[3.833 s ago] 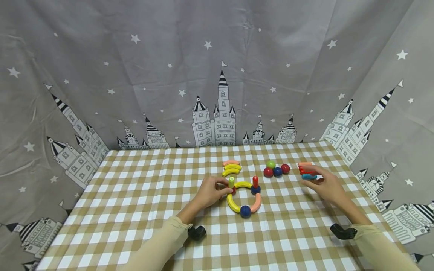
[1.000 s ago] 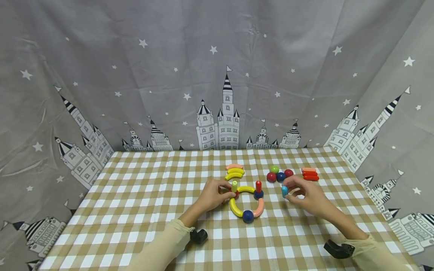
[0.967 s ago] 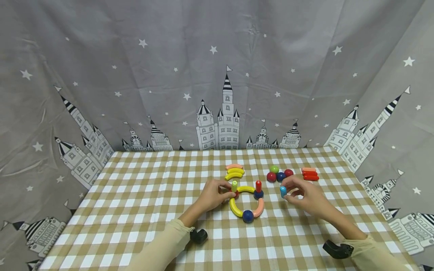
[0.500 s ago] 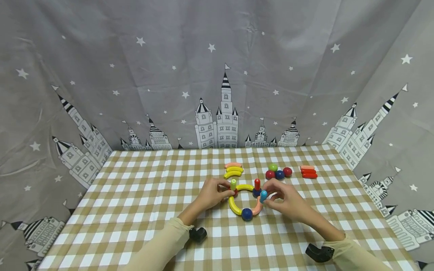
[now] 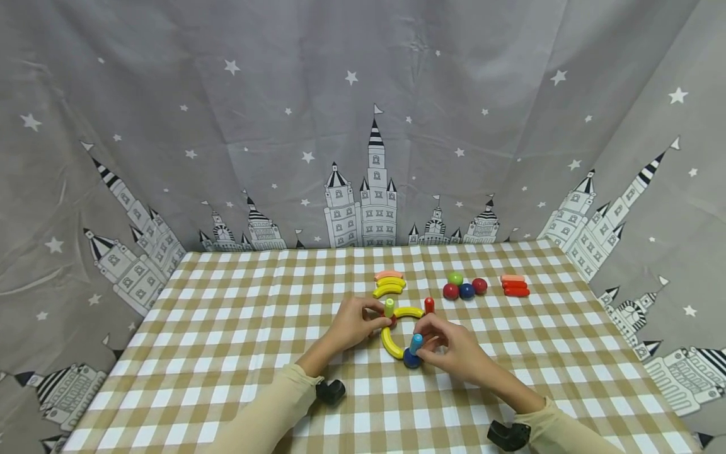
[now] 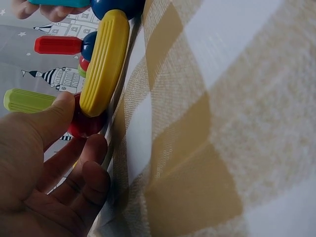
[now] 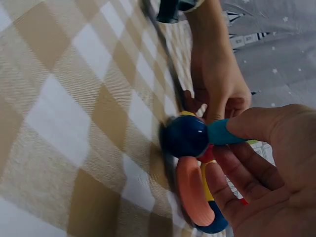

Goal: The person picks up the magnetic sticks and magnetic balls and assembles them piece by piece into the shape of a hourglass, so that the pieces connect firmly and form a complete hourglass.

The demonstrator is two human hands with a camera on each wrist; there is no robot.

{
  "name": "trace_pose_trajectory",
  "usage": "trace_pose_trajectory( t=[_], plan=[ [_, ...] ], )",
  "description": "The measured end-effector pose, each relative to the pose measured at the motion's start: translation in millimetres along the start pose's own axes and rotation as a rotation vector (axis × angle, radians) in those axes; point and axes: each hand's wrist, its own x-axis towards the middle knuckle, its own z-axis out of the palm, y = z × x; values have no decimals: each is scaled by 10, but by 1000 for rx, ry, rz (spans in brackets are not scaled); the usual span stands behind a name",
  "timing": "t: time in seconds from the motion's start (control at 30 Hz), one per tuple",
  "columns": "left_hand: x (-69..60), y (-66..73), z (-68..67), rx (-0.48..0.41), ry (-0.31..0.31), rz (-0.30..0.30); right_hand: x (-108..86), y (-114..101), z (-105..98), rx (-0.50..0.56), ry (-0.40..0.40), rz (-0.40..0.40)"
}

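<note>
The blue stick (image 5: pixel 416 343), half a second ago off the right side of the curved ring (image 5: pixel 391 345), now stands nearly upright at the dark blue ball (image 5: pixel 412 359), pinched by the right hand (image 5: pixel 456 353); the left hand (image 5: pixel 353 325) grips the red ball (image 6: pixel 85 124) beneath the green stick (image 5: pixel 389 307); the hands stand apart, the ring between them. The stick's end appears to meet the ball, though full seating cannot be confirmed; in my judgement this brings a third upright to the ring, alongside the red stick (image 5: pixel 429 305) just beyond the right hand.
</note>
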Motion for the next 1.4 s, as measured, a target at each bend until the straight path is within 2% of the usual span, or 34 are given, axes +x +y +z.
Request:
trace_pose_trajectory(
  t=[0.33, 0.7, 0.9, 1.1, 1.27, 1.4],
  plan=[
    [9, -14, 2, 4, -5, -9, 12, -4, 33, -37, 12, 24],
    [0, -2, -3, -16, 4, 8, 18, 3, 47, -52, 21, 31],
    [-12, 10, 3, -28, 4, -15, -10, 29, 15, -44, 6, 30],
    [-26, 40, -3, -42, -7, -47, -64, 78, -100, -46, 29, -4],
    [-25, 61, -10, -32, -20, -71, -118, 89, -290, -102, 96, 47],
    [-16, 62, -14, -18, -23, -66, -133, 131, -498, -161, 174, 72]
  ],
)
